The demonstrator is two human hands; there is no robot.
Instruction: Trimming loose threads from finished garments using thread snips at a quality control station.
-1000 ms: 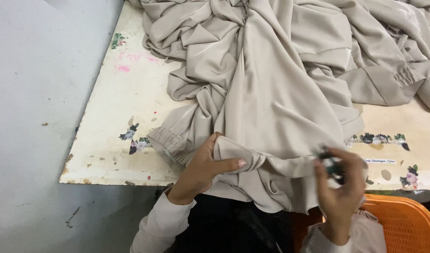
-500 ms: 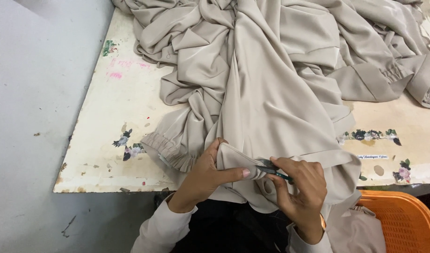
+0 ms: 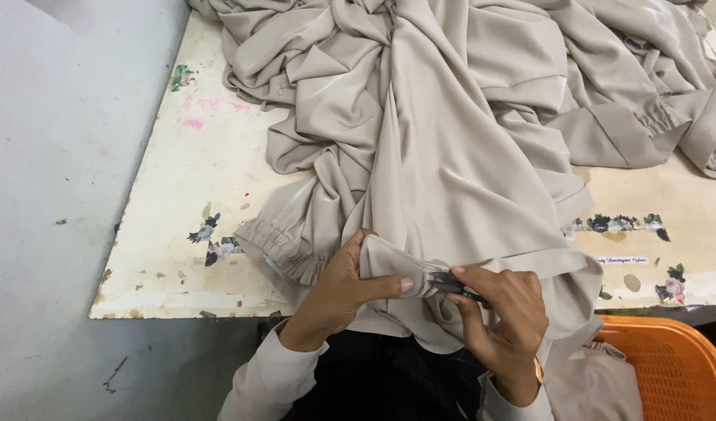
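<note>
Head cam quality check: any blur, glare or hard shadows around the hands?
Head view: sharp overall, with soft, even light and no hard shadows. The beige satiny fabric shows mild sheen on its folds, no blown glare. Left hand and right hand are crisp; the small dark tool is too small to identify.

Layout: fabric heap (image 3: 467, 132) on surface (image 3: 186, 226), spilling over its near edge.
Gathered cuff (image 3: 284, 249) left of left hand (image 3: 338, 292); right hand (image 3: 502, 327) beside it; basket (image 3: 670, 374) lower right, below the surface.
</note>
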